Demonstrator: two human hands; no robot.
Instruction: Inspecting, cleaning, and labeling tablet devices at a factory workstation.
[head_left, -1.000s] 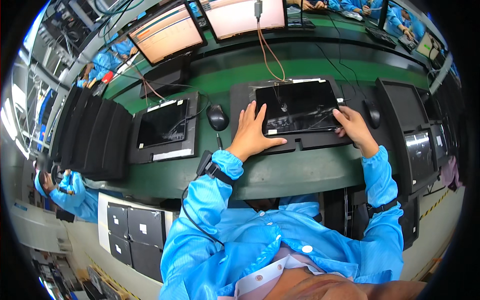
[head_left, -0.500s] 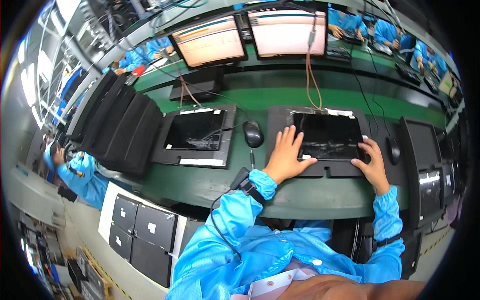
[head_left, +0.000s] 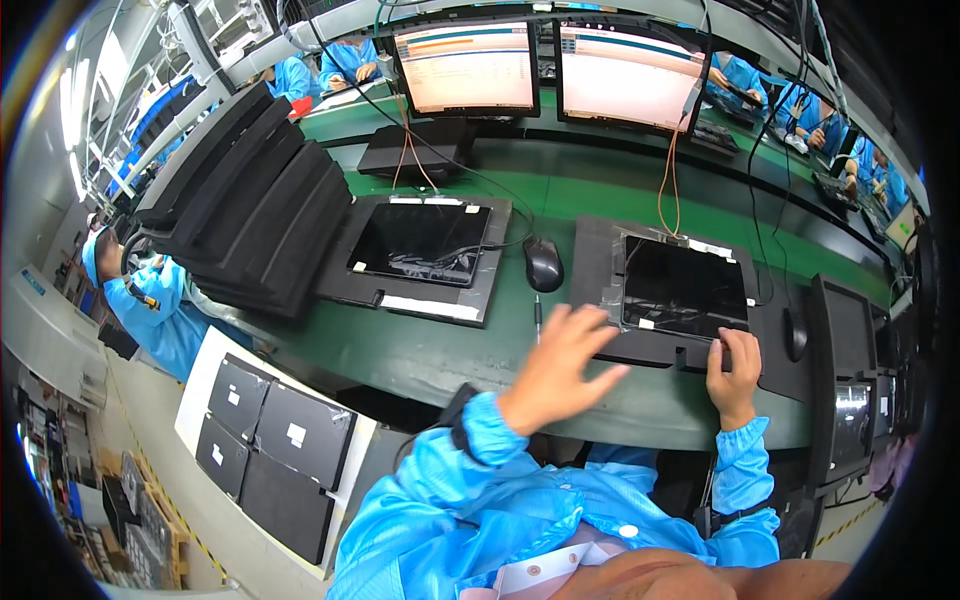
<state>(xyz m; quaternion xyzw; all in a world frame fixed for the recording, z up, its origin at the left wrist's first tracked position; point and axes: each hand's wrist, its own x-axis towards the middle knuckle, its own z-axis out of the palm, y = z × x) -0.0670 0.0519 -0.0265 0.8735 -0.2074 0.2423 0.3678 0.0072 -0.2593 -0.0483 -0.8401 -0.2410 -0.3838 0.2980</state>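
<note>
A dark screen panel [head_left: 686, 288] lies in a black foam tray [head_left: 596, 270] on the green bench, with an orange cable plugged into its top edge. My right hand [head_left: 733, 374] rests on the tray's front edge, fingers curled on it just below the panel. My left hand [head_left: 562, 366] hovers with fingers spread above the tray's front left corner, holding nothing. A second dark panel [head_left: 420, 243] lies in another tray to the left. A black mouse [head_left: 543, 264] sits between the two trays.
Two lit monitors [head_left: 468, 68] stand at the back of the bench. A stack of black foam trays [head_left: 240, 200] leans at the left. More dark panels [head_left: 270, 440] lie on a white cart below. Upright panels [head_left: 840, 350] stand at right. Other workers in blue sit around.
The view has swung left, so the bench sits further right in frame. My left hand lifted off the right panel and pulled back with fingers spread. My right hand stayed on the tray's front edge.
</note>
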